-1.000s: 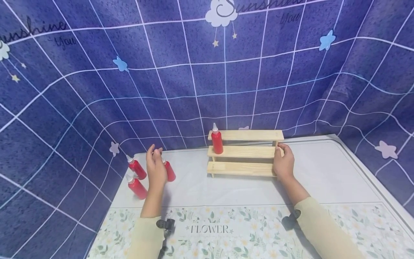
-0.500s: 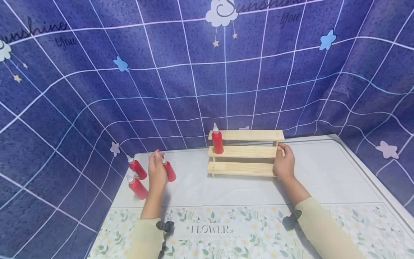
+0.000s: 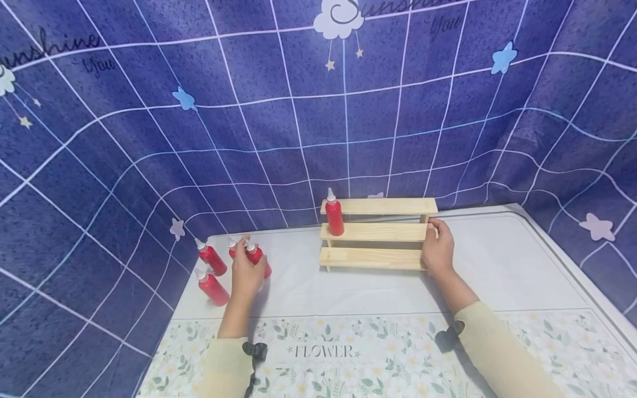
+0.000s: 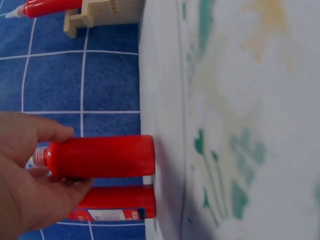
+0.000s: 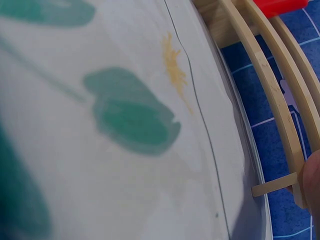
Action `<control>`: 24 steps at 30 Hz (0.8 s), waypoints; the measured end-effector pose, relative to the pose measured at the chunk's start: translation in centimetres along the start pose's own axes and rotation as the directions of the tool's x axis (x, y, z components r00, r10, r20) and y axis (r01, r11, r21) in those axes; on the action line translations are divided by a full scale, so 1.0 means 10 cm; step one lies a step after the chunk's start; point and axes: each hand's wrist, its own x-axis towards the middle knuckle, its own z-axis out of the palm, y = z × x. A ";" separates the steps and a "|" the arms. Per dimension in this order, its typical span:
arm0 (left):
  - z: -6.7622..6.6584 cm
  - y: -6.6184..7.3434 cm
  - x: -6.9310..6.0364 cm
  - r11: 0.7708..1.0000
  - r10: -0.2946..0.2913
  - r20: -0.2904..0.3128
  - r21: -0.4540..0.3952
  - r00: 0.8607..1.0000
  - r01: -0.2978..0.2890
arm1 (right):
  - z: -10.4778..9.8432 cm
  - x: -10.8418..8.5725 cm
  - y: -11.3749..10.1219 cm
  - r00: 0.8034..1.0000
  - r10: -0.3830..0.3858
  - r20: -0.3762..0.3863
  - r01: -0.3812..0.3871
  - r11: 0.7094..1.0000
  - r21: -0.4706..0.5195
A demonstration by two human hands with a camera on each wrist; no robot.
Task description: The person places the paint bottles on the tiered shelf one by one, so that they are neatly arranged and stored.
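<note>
My left hand (image 3: 249, 273) grips a red squeeze bottle (image 4: 102, 156) with a pointed clear cap, thumb on one side and fingers on the other. The bottle stands upright on the table. Just beside it is another red bottle (image 4: 117, 202) with a label, partly hidden by the hand. My right hand (image 3: 438, 250) holds the right end of a three-step wooden rack (image 3: 378, 257); its fingers are mostly behind the wood. One red bottle (image 3: 335, 218) stands upright at the rack's left end, on the middle step.
Two more red bottles, a rear one (image 3: 213, 261) and a front one (image 3: 214, 289), stand left of my left hand. A blue gridded curtain (image 3: 298, 127) hangs behind the white table (image 3: 298, 293). A floral mat (image 3: 323, 376) covers its front.
My left hand has shifted slightly right and its fingers have closed round the bottle, uncovering the one behind. My right hand and the rack stay put.
</note>
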 end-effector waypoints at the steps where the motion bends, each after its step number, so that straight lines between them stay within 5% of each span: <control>1: 0.00 -0.02 0.00 1.000 -0.002 0.005 0.004 1.000 0.002 | 0.00 0.00 0.00 1.000 -0.001 0.000 0.001 1.000 -0.001; 15: -0.03 -0.13 0.01 0.993 -0.101 0.093 0.076 0.990 0.094 | -0.02 0.01 0.00 1.000 -0.011 -0.009 0.012 1.000 0.013; 24: -0.09 -0.07 0.00 0.979 -0.175 0.114 0.129 0.978 0.160 | 0.00 -0.01 -0.01 1.000 0.000 -0.007 0.000 1.000 0.003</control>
